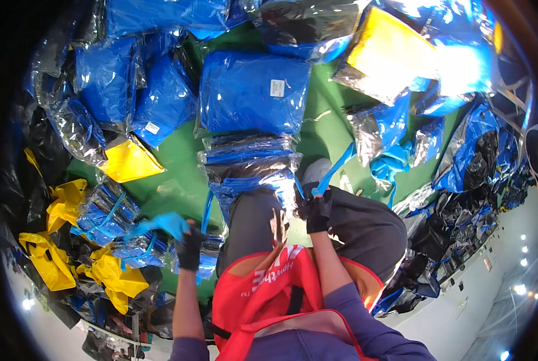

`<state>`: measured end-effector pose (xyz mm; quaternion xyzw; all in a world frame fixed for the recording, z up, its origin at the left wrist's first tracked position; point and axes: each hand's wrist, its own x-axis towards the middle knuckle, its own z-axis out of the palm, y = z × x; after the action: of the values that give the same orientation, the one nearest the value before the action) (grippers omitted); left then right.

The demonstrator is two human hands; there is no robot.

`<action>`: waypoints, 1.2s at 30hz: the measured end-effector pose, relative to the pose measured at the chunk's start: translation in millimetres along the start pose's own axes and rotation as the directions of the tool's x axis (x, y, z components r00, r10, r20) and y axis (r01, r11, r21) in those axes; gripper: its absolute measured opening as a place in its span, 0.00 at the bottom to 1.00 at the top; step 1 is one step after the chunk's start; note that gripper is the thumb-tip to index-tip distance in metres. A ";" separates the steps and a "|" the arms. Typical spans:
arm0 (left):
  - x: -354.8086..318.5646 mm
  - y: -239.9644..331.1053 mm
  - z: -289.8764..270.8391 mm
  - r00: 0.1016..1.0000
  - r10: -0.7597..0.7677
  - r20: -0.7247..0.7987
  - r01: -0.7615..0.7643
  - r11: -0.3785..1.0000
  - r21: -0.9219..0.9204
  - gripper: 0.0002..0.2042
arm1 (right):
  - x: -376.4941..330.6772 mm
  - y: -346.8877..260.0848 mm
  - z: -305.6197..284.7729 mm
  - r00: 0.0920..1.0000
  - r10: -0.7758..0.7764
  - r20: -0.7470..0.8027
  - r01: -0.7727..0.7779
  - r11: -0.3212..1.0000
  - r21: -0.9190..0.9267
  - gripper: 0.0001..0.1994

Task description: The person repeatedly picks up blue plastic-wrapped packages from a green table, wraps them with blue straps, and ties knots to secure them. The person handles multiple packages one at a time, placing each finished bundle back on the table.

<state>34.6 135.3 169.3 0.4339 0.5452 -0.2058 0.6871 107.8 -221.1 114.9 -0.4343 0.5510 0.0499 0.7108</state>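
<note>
Between my knees stands a bundle of clear-wrapped blue and black packages (251, 171), stacked against one another. My right hand (318, 213), in a black fingerless glove, is closed on a light blue strip (341, 165) at the bundle's right side; its free end sticks up to the right. Off to the left, my gloved left hand (189, 248) grips another length of blue strip (164, 224), slightly smeared by motion. A blue band (207, 212) runs down the bundle's left side. Whether these pieces join beneath the bundle is hidden.
A flat blue package (245, 90) lies just beyond the bundle on the green floor (326, 117). Tied bundles (138, 249) and yellow bags (116, 277) are at left. Light blue strips (392, 162) lie at right, near more wrapped packages (389, 54).
</note>
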 end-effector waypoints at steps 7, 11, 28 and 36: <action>-145.0 84.7 189.7 0.746 -0.141 0.650 -0.664 -0.084 0.743 0.14 | -135.9 -32.9 39.9 0.538 0.293 0.791 0.477 0.668 -0.571 0.27; -161.1 104.3 236.5 0.373 -0.075 0.925 -0.903 -0.259 0.343 0.18 | -129.0 -13.0 34.8 0.484 0.334 0.809 -0.011 0.926 -0.376 0.28; -35.2 61.4 211.9 0.695 -0.039 0.718 -0.519 0.663 0.540 0.12 | -143.7 -40.8 78.1 0.841 0.310 0.443 -0.493 0.777 0.392 0.26; -148.0 110.4 184.6 0.618 -0.415 0.667 -0.002 0.849 0.529 0.16 | -78.6 -28.6 112.0 0.618 0.522 0.588 -0.715 0.685 0.142 0.21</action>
<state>175.9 15.0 353.0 0.3939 0.1837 -0.5775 0.6911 175.8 -131.4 197.8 -0.0444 0.4618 0.3050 0.8317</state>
